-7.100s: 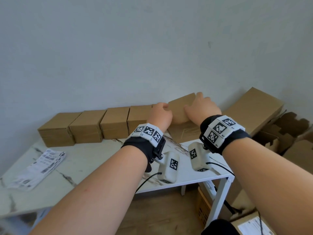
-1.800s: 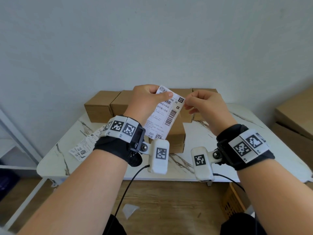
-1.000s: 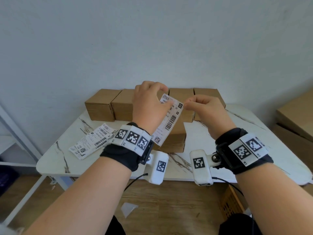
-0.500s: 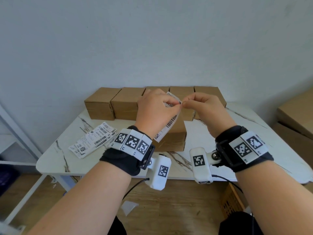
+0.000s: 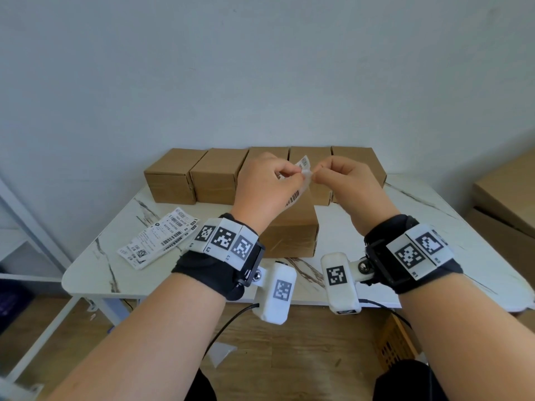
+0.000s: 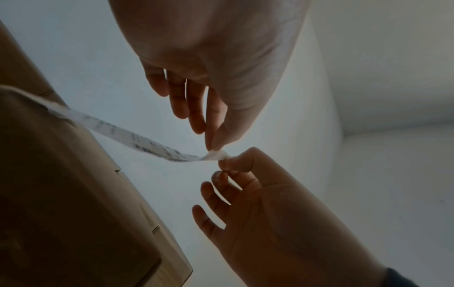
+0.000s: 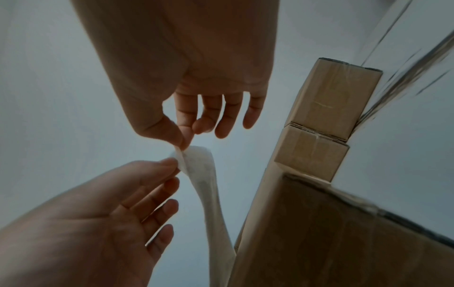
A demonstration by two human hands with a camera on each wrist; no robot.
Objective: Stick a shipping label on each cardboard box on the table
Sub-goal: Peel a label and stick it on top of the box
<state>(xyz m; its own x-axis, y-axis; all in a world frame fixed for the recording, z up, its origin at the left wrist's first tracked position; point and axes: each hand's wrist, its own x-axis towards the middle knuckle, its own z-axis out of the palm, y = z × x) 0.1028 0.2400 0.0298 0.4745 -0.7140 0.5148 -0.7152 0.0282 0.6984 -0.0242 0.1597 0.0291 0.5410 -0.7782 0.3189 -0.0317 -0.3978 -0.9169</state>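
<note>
One shipping label (image 5: 304, 165) hangs in the air between both hands, above a brown cardboard box (image 5: 289, 233) that stands alone at the table's front. My left hand (image 5: 295, 172) pinches the label's top corner with thumb and forefinger, and my right hand (image 5: 318, 174) pinches the same corner from the other side. In the left wrist view the label (image 6: 137, 139) runs edge-on from the left hand's pinch (image 6: 213, 148) towards the box. The right wrist view shows the label's top (image 7: 196, 155) curled, its two layers parted at the right hand's pinch (image 7: 183, 144). Several like boxes (image 5: 217, 175) line the wall.
A loose stack of printed labels (image 5: 157, 241) lies on the white marble-look table (image 5: 405, 227) at the left. Larger cardboard boxes (image 5: 506, 198) stand beyond the table's right end. A white metal frame (image 5: 29, 227) is at the left, and a paper scrap (image 5: 221, 353) lies on the wooden floor.
The label faced me a second ago; now it hangs nearly edge-on. Both hands have closed in on its top corner, where the edge has begun to curl apart.
</note>
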